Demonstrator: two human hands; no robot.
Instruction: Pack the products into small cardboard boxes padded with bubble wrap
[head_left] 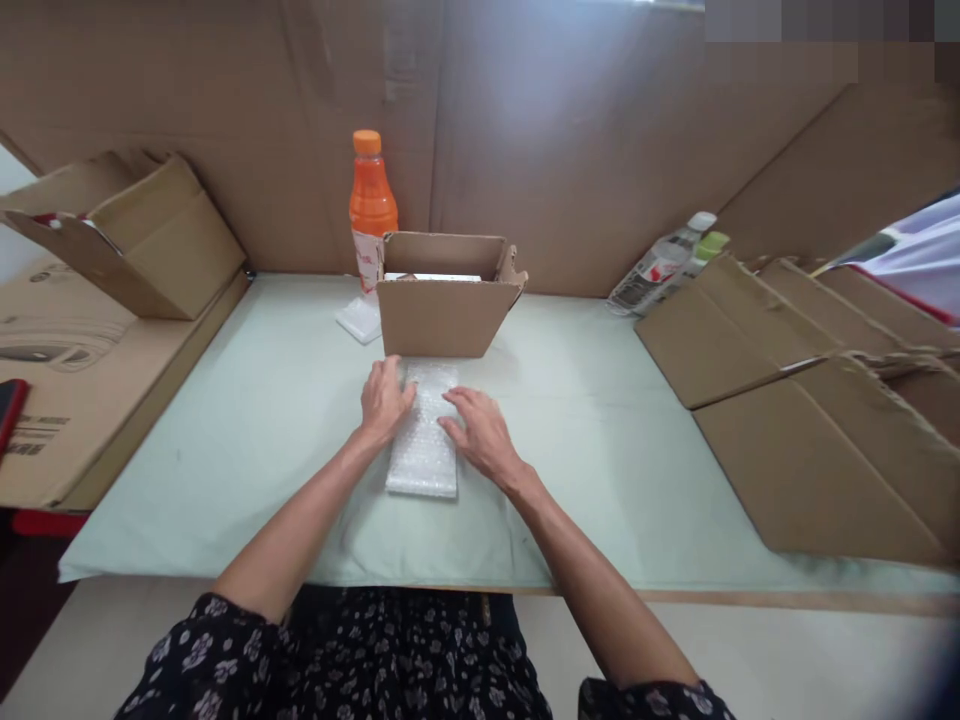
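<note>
A flat, clear sheet of bubble wrap (424,440), perhaps a pouch, lies lengthwise on the pale green cloth in front of me. My left hand (386,400) rests at its upper left edge, fingers loosely apart. Over its right edge is my right hand (478,425), with thumb and fingers spread and nothing gripped between them. Just beyond the wrap stands an open cardboard box (442,318) with something white inside its top. Whether anything lies within the bubble wrap I cannot make out.
Behind the box stands an orange drink bottle (369,205), with a small white packet (360,318) near its base. At left, a cardboard bin (169,240) sits on a large carton (90,350). Several cardboard bins (825,450) line the right side, with a clear bottle (660,265) leaning behind.
</note>
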